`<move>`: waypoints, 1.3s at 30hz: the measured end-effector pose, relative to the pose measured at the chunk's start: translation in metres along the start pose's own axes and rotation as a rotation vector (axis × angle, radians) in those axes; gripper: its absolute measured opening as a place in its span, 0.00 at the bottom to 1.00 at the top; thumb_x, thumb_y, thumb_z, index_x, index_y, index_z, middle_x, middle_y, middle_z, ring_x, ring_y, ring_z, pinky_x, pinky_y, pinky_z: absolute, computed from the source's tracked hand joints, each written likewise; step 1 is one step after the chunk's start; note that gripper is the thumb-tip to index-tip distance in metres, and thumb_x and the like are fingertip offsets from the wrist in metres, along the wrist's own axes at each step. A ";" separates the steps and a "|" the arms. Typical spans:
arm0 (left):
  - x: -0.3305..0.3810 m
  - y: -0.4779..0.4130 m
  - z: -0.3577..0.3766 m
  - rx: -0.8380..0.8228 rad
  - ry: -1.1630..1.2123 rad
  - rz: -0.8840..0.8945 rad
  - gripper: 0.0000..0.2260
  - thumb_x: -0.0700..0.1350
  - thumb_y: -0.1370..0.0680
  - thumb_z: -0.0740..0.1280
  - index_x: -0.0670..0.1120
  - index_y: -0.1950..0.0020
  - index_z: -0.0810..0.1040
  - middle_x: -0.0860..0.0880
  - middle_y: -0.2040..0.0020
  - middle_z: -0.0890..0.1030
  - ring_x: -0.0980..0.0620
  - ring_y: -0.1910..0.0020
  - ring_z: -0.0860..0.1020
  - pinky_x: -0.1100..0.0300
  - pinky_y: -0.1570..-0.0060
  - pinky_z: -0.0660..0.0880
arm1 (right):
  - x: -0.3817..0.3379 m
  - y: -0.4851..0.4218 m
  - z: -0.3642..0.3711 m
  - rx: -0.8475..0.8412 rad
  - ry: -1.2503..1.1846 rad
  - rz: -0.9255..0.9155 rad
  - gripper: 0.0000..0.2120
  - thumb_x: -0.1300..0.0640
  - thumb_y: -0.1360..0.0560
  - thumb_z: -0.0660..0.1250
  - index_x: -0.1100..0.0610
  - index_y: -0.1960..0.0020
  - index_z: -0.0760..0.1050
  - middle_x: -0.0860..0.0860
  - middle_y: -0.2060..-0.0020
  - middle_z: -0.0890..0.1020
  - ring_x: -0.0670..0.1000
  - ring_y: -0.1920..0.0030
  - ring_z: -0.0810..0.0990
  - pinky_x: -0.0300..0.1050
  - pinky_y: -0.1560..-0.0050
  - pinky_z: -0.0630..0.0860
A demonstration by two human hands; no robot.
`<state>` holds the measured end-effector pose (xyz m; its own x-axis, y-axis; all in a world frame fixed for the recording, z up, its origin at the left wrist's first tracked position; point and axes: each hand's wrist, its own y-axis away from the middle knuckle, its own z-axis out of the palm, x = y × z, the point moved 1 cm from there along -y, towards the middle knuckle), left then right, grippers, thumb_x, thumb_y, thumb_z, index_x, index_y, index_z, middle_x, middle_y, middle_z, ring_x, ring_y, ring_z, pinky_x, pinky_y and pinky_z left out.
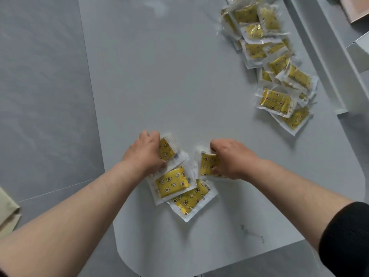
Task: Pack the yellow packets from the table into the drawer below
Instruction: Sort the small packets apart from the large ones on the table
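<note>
While my left hand [145,154] curls round one yellow packet [167,150], my right hand [232,159] grips a second packet [206,163]; spare packets [172,185] between them, packet pile [275,56] at 2 o'clock on tabletop [159,76].

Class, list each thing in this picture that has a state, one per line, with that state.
left hand: grips a yellow packet
right hand: grips a second packet
loose packets: lying flat, overlapped, on the table
far pile: heaped, touched by neither hand
</note>
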<state>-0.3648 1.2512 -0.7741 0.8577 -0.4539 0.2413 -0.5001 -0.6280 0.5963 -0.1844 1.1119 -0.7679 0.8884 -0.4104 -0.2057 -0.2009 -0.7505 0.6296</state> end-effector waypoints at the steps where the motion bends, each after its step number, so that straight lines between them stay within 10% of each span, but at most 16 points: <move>1: -0.003 0.001 -0.001 -0.012 0.037 -0.005 0.20 0.49 0.31 0.74 0.47 0.51 0.64 0.48 0.53 0.70 0.45 0.55 0.73 0.55 0.62 0.68 | 0.000 0.001 0.002 -0.003 -0.036 0.024 0.18 0.49 0.30 0.72 0.52 0.50 0.65 0.51 0.50 0.74 0.55 0.49 0.71 0.45 0.54 0.66; 12: 0.001 0.043 0.022 -0.200 0.140 0.136 0.13 0.45 0.29 0.72 0.49 0.54 0.68 0.52 0.56 0.73 0.48 0.53 0.74 0.58 0.60 0.70 | 0.008 0.022 0.005 -0.062 -0.311 0.077 0.19 0.55 0.28 0.72 0.52 0.40 0.69 0.53 0.44 0.77 0.52 0.51 0.74 0.44 0.51 0.73; 19: 0.010 0.044 0.036 -0.007 -0.052 0.078 0.31 0.51 0.31 0.71 0.53 0.31 0.65 0.49 0.37 0.68 0.46 0.37 0.67 0.54 0.41 0.66 | 0.013 0.031 0.012 -0.049 -0.325 0.103 0.19 0.55 0.27 0.72 0.51 0.40 0.69 0.52 0.44 0.77 0.54 0.49 0.76 0.48 0.49 0.77; 29: -0.001 0.044 0.035 -0.039 0.031 -0.018 0.16 0.53 0.33 0.72 0.49 0.59 0.66 0.50 0.56 0.68 0.48 0.53 0.69 0.57 0.57 0.67 | 0.005 0.043 0.008 -0.057 -0.345 -0.061 0.10 0.58 0.32 0.75 0.52 0.53 0.77 0.47 0.60 0.76 0.51 0.56 0.76 0.41 0.60 0.72; 39: -0.066 0.063 0.030 0.044 0.468 -0.229 0.11 0.43 0.35 0.77 0.46 0.58 0.76 0.48 0.62 0.81 0.49 0.62 0.80 0.57 0.64 0.77 | -0.051 0.025 0.025 -0.054 0.216 -0.528 0.19 0.53 0.29 0.68 0.46 0.38 0.78 0.47 0.30 0.69 0.53 0.28 0.63 0.48 0.33 0.62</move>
<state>-0.4564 1.2228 -0.7754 0.9022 0.0226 0.4308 -0.2896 -0.7083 0.6437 -0.2456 1.1009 -0.7603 0.9278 0.1327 -0.3486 0.3097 -0.7949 0.5218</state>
